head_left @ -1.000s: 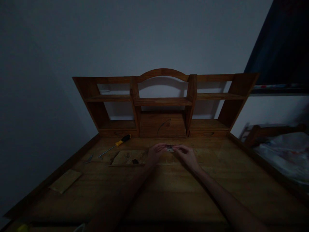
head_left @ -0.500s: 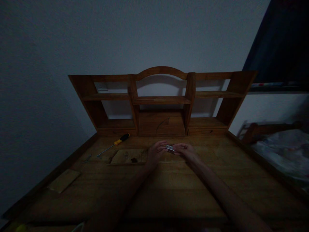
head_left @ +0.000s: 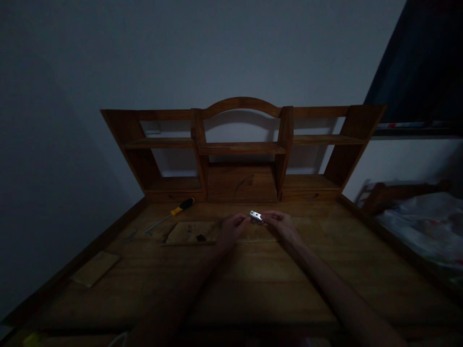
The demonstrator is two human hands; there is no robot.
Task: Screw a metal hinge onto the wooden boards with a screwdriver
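The scene is dim. A small shiny metal hinge (head_left: 255,216) is held just above the wooden desk (head_left: 253,279), pinched from both sides. My left hand (head_left: 232,227) grips its left end with fingers closed. My right hand (head_left: 280,224) grips its right end, fingers closed too. Under the hands lies a flat wooden board (head_left: 195,233) with a dark mark on it.
A yellow-and-black screwdriver (head_left: 171,215) lies at the back left of the desk. A small metal piece (head_left: 131,235) and a pale wood block (head_left: 94,268) lie further left. A shelf hutch (head_left: 240,149) stands along the back. A bed (head_left: 423,231) is to the right.
Both hands have lifted the hinge slightly and tilted it, so it catches more light. The view has shifted a little.
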